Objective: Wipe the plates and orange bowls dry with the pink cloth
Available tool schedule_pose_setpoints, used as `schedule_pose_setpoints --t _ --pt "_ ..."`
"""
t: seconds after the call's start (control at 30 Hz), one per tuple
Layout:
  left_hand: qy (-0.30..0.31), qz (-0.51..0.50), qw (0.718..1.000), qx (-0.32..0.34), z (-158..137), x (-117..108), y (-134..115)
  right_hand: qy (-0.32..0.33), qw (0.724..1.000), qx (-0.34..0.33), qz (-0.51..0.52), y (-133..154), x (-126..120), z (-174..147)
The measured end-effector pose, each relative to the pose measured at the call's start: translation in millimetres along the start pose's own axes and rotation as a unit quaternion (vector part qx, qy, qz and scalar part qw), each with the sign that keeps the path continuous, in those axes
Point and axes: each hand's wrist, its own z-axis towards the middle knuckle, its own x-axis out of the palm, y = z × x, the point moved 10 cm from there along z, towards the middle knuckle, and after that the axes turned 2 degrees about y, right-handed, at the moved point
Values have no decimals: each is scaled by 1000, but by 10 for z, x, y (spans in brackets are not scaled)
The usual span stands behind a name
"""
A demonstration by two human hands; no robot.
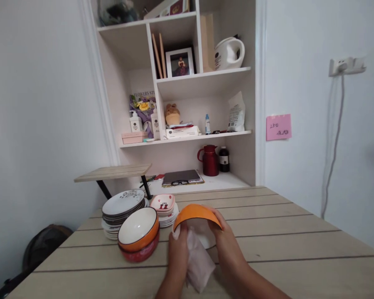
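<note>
Round orange bowl [196, 211], ceramic-looking, with a dark rim and white inside, seen from the head camera. It is held above the pale wooden slatted table [299, 245], tilted so its opening faces down and toward the person; being round, it has no long axis. The right hand [226, 234] grips its right side; the left hand [178, 249] closes around one crumpled pale cloth [199, 261] at its left edge. Two more bowls sit stacked at left: one white-lined orange bowl [139, 226] upon one red bowl [143, 252].

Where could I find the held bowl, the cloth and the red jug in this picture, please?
Held bowl [197, 212]: head view, on its orange outside.
Cloth [200, 261]: head view, on its middle.
Red jug [210, 162]: head view, on its body.
</note>
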Motion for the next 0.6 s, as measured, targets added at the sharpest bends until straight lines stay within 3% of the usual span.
schedule_pose_setpoints --t 0.1,0.23,0.4,0.6 --pt "46 -28 998 10 3 83 19 -4 997 32 74 -101 58 -54" --pt "31 -3 999 27 -24 47 -18 16 997 58 58 -163 78 -33" --pt "-24 162 986 23 -95 -62 -89 66 993 20 -91 -146 -21 171" --pt "-22 381 923 52 -198 -36 -258 33 954 -92 -283 2 -233 280"
